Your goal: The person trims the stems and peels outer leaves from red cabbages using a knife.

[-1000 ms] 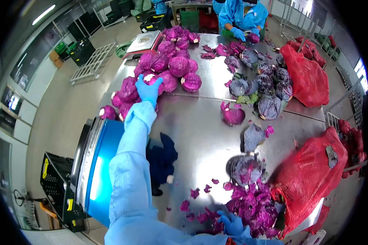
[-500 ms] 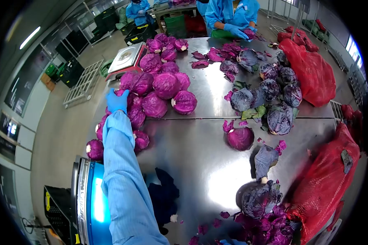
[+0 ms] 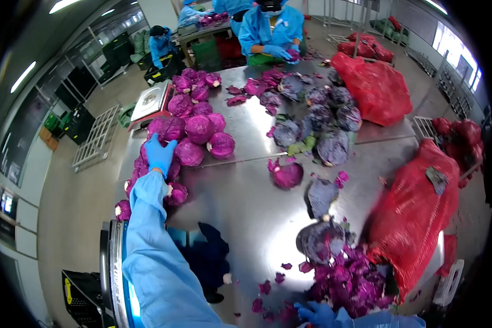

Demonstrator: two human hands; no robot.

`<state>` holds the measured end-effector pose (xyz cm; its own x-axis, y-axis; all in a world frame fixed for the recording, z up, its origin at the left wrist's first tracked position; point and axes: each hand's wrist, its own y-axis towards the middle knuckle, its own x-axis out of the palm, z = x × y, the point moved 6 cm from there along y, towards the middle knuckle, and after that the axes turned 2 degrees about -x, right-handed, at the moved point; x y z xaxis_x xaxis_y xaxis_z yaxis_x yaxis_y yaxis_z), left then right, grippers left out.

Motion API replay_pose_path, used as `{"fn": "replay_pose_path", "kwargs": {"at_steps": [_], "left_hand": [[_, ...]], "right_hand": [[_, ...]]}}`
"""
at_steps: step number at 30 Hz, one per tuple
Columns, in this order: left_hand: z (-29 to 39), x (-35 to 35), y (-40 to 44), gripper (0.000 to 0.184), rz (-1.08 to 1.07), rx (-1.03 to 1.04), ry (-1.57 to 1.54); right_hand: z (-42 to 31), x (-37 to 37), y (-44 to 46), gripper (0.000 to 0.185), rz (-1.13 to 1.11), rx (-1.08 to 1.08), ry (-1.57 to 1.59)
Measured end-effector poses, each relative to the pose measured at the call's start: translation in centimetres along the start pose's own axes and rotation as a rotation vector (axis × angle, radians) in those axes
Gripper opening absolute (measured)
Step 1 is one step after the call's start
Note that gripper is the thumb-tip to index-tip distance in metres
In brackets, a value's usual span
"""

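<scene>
My left hand [image 3: 161, 155], in a blue glove, rests with its fingers spread over the pile of peeled purple cabbages [image 3: 199, 129] at the left of the steel table [image 3: 246, 202]. My right hand [image 3: 318, 314], also gloved, lies at the bottom edge beside loose purple leaves [image 3: 355, 279], its fingers apart and nothing visible in them. Just above those leaves sits a darker cabbage [image 3: 321, 240] with its outer leaves on. A single leaf [image 3: 322, 195] and a peeled purple piece [image 3: 287, 175] lie farther up the table.
Unpeeled cabbages [image 3: 332, 146] lie at the back right, beside a red net bag [image 3: 374, 90]. Another red bag [image 3: 415, 213] leans at the right edge. A scale [image 3: 152, 102] stands back left. A blue-topped machine [image 3: 130, 295] is near left. A co-worker [image 3: 270, 33] handles cabbage across the table.
My left hand shifted left over the pile and now lies flatter on it. The view has swung, showing more of the far room. My right hand shows again at the bottom.
</scene>
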<state>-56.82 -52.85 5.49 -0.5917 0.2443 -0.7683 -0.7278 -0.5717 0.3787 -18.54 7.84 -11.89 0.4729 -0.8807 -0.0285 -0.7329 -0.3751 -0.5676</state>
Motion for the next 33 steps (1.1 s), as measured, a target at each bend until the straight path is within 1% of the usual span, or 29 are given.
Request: {"fn": "replay_pose_path", "kwargs": {"at_steps": [1, 2, 3, 4, 5, 6, 7, 9, 11, 12, 13, 14, 15, 16, 17, 19, 20, 21, 22, 23, 24, 25, 27, 28, 29, 31, 32, 33], "left_hand": [[3.2, -0.2, -2.4, 0.079, -0.053, 0.107, -0.141], [6.7, -1.0, -5.3, 0.073, -0.112, 0.208, -0.227], [10.7, -2.2, -8.9, 0.068, -0.184, 0.307, -0.318], [14.5, -3.3, -13.2, 0.064, -0.376, 0.307, -0.413], [18.1, -4.8, -17.8, 0.061, -0.580, 0.299, -0.510], [20.8, -6.0, -22.4, 0.060, -0.730, 0.339, -0.484], [22.5, -6.5, -26.8, 0.062, -0.811, 0.469, -0.454], [24.6, -7.7, -35.4, 0.066, -0.940, 0.744, -0.409], [23.6, -6.6, -43.5, 0.073, -1.018, 0.802, -0.396], [22.6, -6.1, -47.0, 0.076, -1.042, 0.832, -0.379], [21.6, -5.6, -49.5, 0.081, -1.039, 0.764, -0.355], [20.5, -5.1, -51.5, 0.086, -1.031, 0.692, -0.325], [19.3, -4.7, -53.4, 0.091, -1.018, 0.623, -0.291], [18.0, -4.4, -54.9, 0.102, -0.981, 0.590, -0.244], [17.3, -4.7, -55.8, 0.104, -0.921, 0.551, -0.200], [15.8, -6.1, -58.0, 0.109, -0.813, 0.463, -0.109], [14.7, -6.5, -59.3, 0.116, -0.782, 0.411, -0.050], [14.2, -6.9, -60.6, 0.118, -0.786, 0.383, -0.049], [13.8, -7.5, -62.1, 0.119, -0.793, 0.353, -0.043], [13.2, -7.8, -63.6, 0.121, -0.797, 0.321, -0.037], [12.0, -7.4, -65.7, 0.126, -0.766, 0.366, -0.095], [12.3, -7.2, -66.9, 0.127, -0.779, 0.360, -0.102], [13.2, -6.7, -69.4, 0.128, -0.801, 0.345, -0.117], [13.7, -6.0, -70.2, 0.130, -0.789, 0.355, -0.092], [14.4, -5.3, -70.7, 0.132, -0.783, 0.390, -0.079], [17.2, -3.5, -71.0, 0.138, -0.777, 0.455, -0.062], [18.4, -2.3, -71.2, 0.137, -0.755, 0.540, -0.153], [19.8, -1.1, -71.6, 0.136, -0.715, 0.621, -0.108]], "right_hand": [[1.0, 0.0, -0.8, 0.030, 0.005, -0.086, -0.005], [-4.7, -0.1, -2.3, 0.032, -0.075, 0.178, -0.236], [-2.5, 0.3, -2.6, 0.033, -0.106, 0.121, -0.043], [-0.4, 0.6, -3.0, 0.034, -0.148, 0.074, 0.153], [-2.8, -0.2, -3.7, 0.035, -0.235, -0.114, 0.060], [-5.5, -0.6, -5.0, 0.035, -0.216, 0.061, -0.172], [-5.0, -1.0, -5.7, 0.034, -0.131, 0.070, 0.032], [-3.9, -1.6, -7.4, 0.032, -0.106, -0.033, 0.353], [-4.6, -2.8, -10.6, 0.034, -0.094, 0.255, 0.211], [-3.2, -3.4, -11.4, 0.035, -0.074, 0.216, 0.222], [-1.2, -4.0, -11.8, 0.035, -0.055, 0.172, 0.222], [0.4, -4.9, -12.1, 0.035, 0.053, 0.044, 0.254], [-0.9, -6.7, -13.3, 0.043, 0.112, -0.024, 0.086], [-2.6, -8.3, -14.3, 0.049, 0.158, -0.001, -0.075], [-3.6, -10.1, -14.8, 0.055, 0.206, 0.022, -0.238], [-3.5, -13.6, -15.1, 0.071, 0.404, -0.305, -0.322], [-3.0, -15.4, -15.4, 0.076, 0.464, -0.281, -0.455], [-2.9, -17.2, -15.5, 0.081, 0.524, -0.257, -0.589], [-2.8, -18.5, -15.4, 0.091, 0.521, -0.286, -0.639], [-3.0, -19.4, -15.0, 0.096, 0.515, -0.292, -0.658], [-3.8, -20.1, -14.5, 0.100, 0.481, -0.257, -0.672], [-4.4, -20.6, -13.8, 0.104, 0.446, -0.223, -0.685], [-4.3, -21.5, -11.4, 0.112, 0.396, -0.189, -0.807], [-4.7, -21.8, -10.5, 0.119, 0.348, -0.112, -0.828], [-5.2, -22.3, -9.9, 0.122, 0.325, -0.074, -0.876], [-2.9, -23.5, -7.1, 0.124, 0.208, -0.046, -0.979], [-1.5, -23.9, -6.0, 0.126, 0.168, -0.060, -1.058], [0.6, -24.1, -4.8, 0.126, 0.098, -0.092, -1.081]]}}
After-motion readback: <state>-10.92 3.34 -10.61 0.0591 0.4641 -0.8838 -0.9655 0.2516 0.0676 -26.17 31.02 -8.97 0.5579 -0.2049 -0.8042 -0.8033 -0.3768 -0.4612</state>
